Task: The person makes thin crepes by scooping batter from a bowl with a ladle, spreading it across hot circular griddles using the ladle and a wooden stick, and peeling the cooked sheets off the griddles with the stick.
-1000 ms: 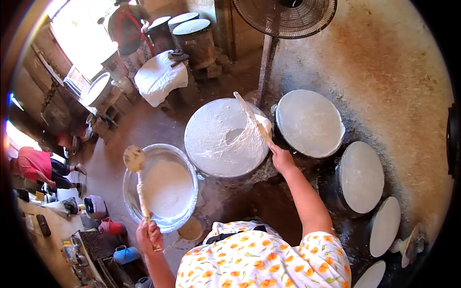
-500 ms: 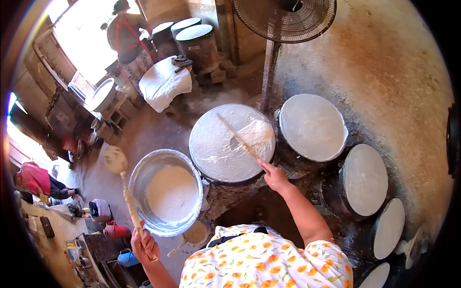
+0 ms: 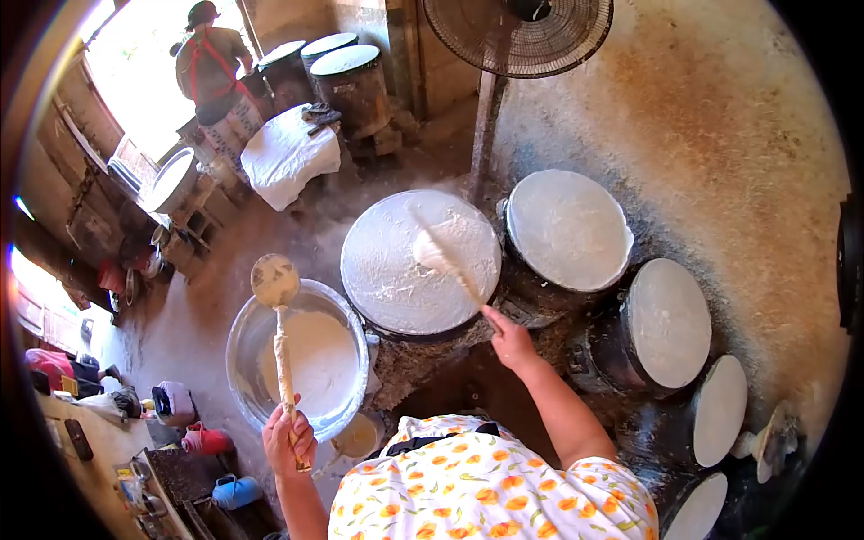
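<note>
My left hand [image 3: 290,438] is wrapped round the handle of a long ladle [image 3: 275,282], whose round, batter-coated head is raised over the far rim of a metal basin. Pale batter [image 3: 315,360] fills part of the basin [image 3: 236,360]. My right hand [image 3: 509,338] grips a long wooden stick [image 3: 463,281], which reaches across a large round white surface [image 3: 382,279]. A clump of white material [image 3: 434,252] lies against the stick near the middle of that surface. The stick's far end is blurred, and steam rises around the back edge.
More white-topped drums [image 3: 570,229] curve down the right side. A fan [image 3: 517,31] on a post stands ahead. At the back left are a person [image 3: 211,72], a cloth-covered stand [image 3: 290,157] and several drums. A red container [image 3: 207,440] and blue jug [image 3: 236,492] are at lower left.
The ladle has swung right, from beside the basin to above its far rim. The stick has shifted over the white surface, and the clump now shows nearer its middle. More steam is visible.
</note>
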Tool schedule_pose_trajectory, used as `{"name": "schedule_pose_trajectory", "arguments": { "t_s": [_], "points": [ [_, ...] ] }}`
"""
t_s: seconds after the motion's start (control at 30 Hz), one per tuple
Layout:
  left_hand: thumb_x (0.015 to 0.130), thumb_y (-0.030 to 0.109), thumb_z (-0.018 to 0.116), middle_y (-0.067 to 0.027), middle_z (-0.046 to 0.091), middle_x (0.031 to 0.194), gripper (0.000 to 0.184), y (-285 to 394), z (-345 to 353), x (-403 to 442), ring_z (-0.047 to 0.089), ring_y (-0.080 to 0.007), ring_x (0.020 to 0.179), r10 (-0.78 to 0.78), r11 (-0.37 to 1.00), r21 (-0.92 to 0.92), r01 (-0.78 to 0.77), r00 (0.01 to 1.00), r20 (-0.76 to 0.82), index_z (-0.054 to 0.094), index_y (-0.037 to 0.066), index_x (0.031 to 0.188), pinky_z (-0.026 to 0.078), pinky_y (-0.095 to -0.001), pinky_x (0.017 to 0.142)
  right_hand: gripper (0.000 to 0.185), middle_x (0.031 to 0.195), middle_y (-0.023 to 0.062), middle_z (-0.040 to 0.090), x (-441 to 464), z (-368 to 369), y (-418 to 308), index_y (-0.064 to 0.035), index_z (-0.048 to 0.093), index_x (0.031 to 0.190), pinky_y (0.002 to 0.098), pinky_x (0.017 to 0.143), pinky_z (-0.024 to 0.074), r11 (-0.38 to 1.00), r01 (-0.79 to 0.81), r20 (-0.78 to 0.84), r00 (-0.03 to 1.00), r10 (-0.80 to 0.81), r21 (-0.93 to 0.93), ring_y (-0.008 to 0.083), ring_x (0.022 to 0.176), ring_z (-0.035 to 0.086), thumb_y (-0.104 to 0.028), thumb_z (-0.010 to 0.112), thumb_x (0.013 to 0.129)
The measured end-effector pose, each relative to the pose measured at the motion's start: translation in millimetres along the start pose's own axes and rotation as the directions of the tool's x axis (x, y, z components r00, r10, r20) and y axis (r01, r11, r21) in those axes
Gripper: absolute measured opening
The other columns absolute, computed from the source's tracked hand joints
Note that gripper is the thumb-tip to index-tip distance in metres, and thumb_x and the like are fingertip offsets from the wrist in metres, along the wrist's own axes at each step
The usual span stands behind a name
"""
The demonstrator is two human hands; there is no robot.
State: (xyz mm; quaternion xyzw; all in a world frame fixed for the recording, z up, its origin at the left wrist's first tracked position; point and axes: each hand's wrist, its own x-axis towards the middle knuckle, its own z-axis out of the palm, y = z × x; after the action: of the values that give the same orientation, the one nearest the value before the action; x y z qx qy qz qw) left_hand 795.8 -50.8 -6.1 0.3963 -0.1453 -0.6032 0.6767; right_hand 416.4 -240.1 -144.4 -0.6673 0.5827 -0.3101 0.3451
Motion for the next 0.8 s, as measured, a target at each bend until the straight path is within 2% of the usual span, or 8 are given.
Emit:
{"name": "schedule_pose_trajectory", "arguments": {
  "t_s": [0.1,0.17,0.2,0.23,0.37,0.5,0.53,0.8],
  "points": [
    [0.094,0.014,0.047,-0.0042,0.047,0.066,0.035,1,-2,-2,0.040,-0.0063,0.037,0.026,0.996,0.090,-0.025,1.000,-0.013,0.045,-0.005,0.123,0.037,-0.0201,0.031,0.059,0.119,0.0203,0.056,-18,-14,7,-0.0172,0.047,0.133,0.0380,0.085,0.0486,0.999,-0.023,-0.130,0.991,0.028,0.039,0.0356,0.105,0.057,0.003,0.046,0.078],
    [0.094,0.014,0.047,-0.0041,0.048,0.066,0.034,-2,-4,-3,0.040,-0.0064,0.038,0.017,0.995,0.102,-0.017,1.000,-0.005,0.046,-0.004,0.122,0.037,-0.0202,0.031,0.059,0.121,0.0202,0.055,-29,-2,-9,-0.0165,0.047,0.133,0.0373,0.087,0.0475,0.994,-0.095,-0.023,0.995,0.096,0.045,0.0350,0.108,0.056,0.003,0.046,0.078],
    [0.094,0.014,0.047,-0.0039,0.048,0.066,0.033,-3,-5,-2,0.040,-0.0064,0.038,0.010,0.992,0.122,-0.011,1.000,0.009,0.047,-0.004,0.122,0.037,-0.0202,0.031,0.058,0.120,0.0204,0.055,-27,15,-7,-0.0156,0.047,0.133,0.0391,0.086,0.0476,0.998,0.023,-0.040,0.999,-0.021,0.057,0.0352,0.106,0.057,0.003,0.046,0.077],
    [0.094,0.014,0.047,-0.0039,0.048,0.066,0.033,-7,-5,-1,0.040,-0.0064,0.038,0.012,0.993,0.119,-0.013,1.000,0.006,0.047,-0.004,0.122,0.037,-0.0202,0.031,0.058,0.115,0.0216,0.057,-16,36,0,-0.0202,0.047,0.132,0.0420,0.083,0.0481,0.977,0.198,-0.132,0.973,-0.187,0.076,0.0369,0.100,0.059,0.000,0.047,0.078],
    [0.091,0.012,0.050,-0.0040,0.049,0.067,0.028,-13,11,5,0.042,-0.0084,0.039,-0.053,0.984,0.168,0.054,0.999,-0.009,0.051,-0.001,0.116,0.035,-0.0210,0.032,0.058,0.101,0.0237,0.061,26,42,-8,-0.0300,0.048,0.131,0.0460,0.076,0.0483,0.995,0.083,0.054,0.995,-0.080,-0.056,0.0410,0.087,0.060,-0.005,0.049,0.079],
    [0.090,0.009,0.049,-0.0047,0.051,0.068,0.023,-10,26,9,0.045,-0.0090,0.041,-0.091,0.958,0.269,0.103,0.994,-0.056,0.052,-0.001,0.110,0.036,-0.0214,0.032,0.057,0.104,0.0239,0.061,57,-8,-9,-0.0217,0.051,0.130,0.0431,0.078,0.0489,0.992,-0.123,-0.074,0.990,0.120,-0.033,0.0390,0.091,0.061,0.000,0.049,0.077],
    [0.090,0.010,0.049,-0.0047,0.051,0.068,0.020,-10,28,13,0.045,-0.0091,0.041,-0.103,0.944,0.310,0.111,0.994,-0.042,0.052,0.000,0.106,0.037,-0.0218,0.033,0.056,0.110,0.0231,0.060,67,-9,10,-0.0158,0.051,0.130,0.0396,0.082,0.0485,0.998,0.042,-0.141,0.989,-0.049,-0.054,0.0374,0.098,0.060,0.001,0.048,0.077],
    [0.084,0.007,0.047,-0.0029,0.047,0.056,0.012,-12,69,77,0.044,-0.0104,0.039,-0.152,0.774,0.604,0.191,0.982,-0.116,0.050,0.002,0.074,0.034,-0.0256,0.034,0.056,0.123,0.0182,0.056,18,-27,-25,-0.0152,0.052,0.130,0.0337,0.092,0.0445,0.996,0.054,0.272,0.960,-0.070,0.065,0.0297,0.112,0.057,0.002,0.048,0.077]
  ]
}}
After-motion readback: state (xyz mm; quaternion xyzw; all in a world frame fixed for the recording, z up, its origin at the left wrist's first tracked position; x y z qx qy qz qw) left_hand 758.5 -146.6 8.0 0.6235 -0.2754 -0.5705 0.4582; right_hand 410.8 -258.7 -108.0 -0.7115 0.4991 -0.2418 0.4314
